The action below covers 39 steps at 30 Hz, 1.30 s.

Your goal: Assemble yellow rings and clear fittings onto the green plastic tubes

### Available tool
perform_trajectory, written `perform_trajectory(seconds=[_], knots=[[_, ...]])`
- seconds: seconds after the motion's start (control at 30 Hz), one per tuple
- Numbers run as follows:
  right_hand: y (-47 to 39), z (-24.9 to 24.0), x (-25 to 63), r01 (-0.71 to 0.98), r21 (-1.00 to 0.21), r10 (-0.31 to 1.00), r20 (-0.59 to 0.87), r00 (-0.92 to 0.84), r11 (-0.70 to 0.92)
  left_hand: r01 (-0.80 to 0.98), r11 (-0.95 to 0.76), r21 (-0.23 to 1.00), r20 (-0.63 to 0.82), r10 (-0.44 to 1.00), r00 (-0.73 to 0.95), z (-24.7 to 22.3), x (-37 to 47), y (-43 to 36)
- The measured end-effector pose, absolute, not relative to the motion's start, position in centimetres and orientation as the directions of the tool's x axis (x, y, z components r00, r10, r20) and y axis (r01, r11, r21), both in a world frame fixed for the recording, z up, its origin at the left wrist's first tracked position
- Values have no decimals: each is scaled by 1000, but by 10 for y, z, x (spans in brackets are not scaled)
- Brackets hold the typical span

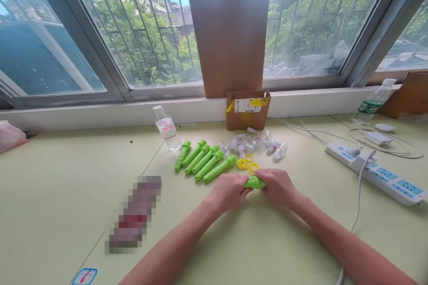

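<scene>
My left hand point(230, 190) and my right hand point(277, 186) meet over the table, each closed on one end of a green plastic tube handle point(254, 182). Only its middle shows between the fingers; a clear part seems to be at the right end, mostly hidden. Just beyond the hands lie several yellow rings point(242, 164). To their left, several similar green tube handles point(220, 168) with threaded ends lie side by side at a slant. Behind the rings is a loose group of clear plastic caps point(249, 143) and small white pieces point(241, 150), some with a red spot.
A small cardboard box point(246, 120) stands at the back, before a tall cardboard sheet point(230, 40). Water bottles stand left point(167, 129) and right point(373, 101). A white power strip point(376, 173) with cables lies right. A blurred-out object point(135, 213) lies left.
</scene>
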State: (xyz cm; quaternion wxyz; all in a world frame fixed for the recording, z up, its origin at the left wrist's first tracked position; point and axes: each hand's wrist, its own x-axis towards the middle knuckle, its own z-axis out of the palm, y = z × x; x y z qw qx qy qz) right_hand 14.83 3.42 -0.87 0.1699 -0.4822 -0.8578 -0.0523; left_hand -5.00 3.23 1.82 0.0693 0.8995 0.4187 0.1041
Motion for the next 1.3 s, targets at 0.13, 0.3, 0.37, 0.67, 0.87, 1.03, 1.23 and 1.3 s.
perform_trajectory(seconds=[0.13,0.3,0.37,0.67,0.87,1.03,1.23,1.3], knots=[[35,-10,146,774,116,663,448,-600,622,693,-335,638,-216,786,579,24,-56,35],[35,-6,143,742,306,464,623,-630,597,563,72,823,-509,532,677,33,-68,45],[33,-3,145,739,319,413,667,-620,593,522,129,843,-517,463,720,36,-71,48],[32,2,157,754,330,313,761,-568,568,339,370,865,-462,321,827,43,-67,41],[37,0,159,762,361,351,726,-591,538,472,40,881,-410,564,717,44,-57,30],[38,0,161,752,378,375,691,-617,540,568,-288,771,-175,762,624,28,-49,25],[37,1,157,784,366,488,628,-606,502,725,-553,409,32,803,595,5,-51,36],[37,-1,155,806,322,559,592,-581,496,724,-603,336,96,786,610,2,-52,41]])
